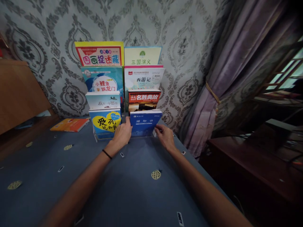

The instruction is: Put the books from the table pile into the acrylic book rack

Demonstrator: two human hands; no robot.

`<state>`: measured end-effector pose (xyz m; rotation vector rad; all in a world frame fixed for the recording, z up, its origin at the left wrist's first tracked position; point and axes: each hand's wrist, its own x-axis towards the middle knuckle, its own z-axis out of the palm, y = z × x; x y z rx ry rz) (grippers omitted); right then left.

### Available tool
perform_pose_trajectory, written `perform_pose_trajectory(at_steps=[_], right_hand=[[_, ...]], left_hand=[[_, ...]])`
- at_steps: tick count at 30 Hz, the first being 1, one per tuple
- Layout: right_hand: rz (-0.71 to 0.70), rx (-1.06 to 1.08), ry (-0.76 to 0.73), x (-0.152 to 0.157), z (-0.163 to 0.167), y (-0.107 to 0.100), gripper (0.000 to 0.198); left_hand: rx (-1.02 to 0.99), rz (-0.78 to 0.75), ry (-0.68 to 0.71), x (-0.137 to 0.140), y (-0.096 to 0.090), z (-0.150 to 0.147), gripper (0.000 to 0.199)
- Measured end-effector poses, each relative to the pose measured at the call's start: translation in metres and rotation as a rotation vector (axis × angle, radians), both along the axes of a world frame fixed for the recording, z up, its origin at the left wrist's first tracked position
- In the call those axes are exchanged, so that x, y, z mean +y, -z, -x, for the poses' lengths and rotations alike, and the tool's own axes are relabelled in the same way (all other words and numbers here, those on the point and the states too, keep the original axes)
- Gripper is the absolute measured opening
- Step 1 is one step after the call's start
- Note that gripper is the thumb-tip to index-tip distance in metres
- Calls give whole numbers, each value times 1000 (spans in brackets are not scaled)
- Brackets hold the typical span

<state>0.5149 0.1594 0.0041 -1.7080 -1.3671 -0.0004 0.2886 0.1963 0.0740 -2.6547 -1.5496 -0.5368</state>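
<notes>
A tiered display rack point(95, 136) holds two columns of books against the wall. In the right column's lowest tier stands a blue booklet point(145, 124), upright and leaning back slightly. My left hand point(121, 134) is closed at its left edge, thumb up along the side. At the lower right edge, my right hand point(165, 136) pinches it, some fingertips hidden behind. Just behind it rises a book with a red and black cover point(144, 100). Left of my left hand is a blue book with a yellow heart point(106, 123).
An orange book point(69, 125) lies flat left of the rack. A wooden cabinet point(22, 91) stands at the far left. Patterned wallpaper is behind, with a tied purple curtain point(213, 91) to the right. Beyond the blue cloth's point(132, 189) right edge is a dark red surface point(248, 164) with cables.
</notes>
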Motion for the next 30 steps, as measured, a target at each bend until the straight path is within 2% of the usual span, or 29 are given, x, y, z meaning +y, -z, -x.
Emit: perform_pose_trajectory(at_steps=[5,13,23,27,30], right_hand=[[-12,19,-30,-2,0,3,30],[-32,50,-67,-4,3,3,35],[-41,90,-74,-4,9,2,37],[-79,119,-36,-8,9,9,40],[-94,141,-14,-16,10,14,44]], left_hand=[[-10,6,31,-2,1,3,42],[-9,25,47,-1,1,5,46],[-53,60,104,-2,4,9,39],[-65,13,186,-11,9,27,45],[-17,-74,257,-16,21,57,43]])
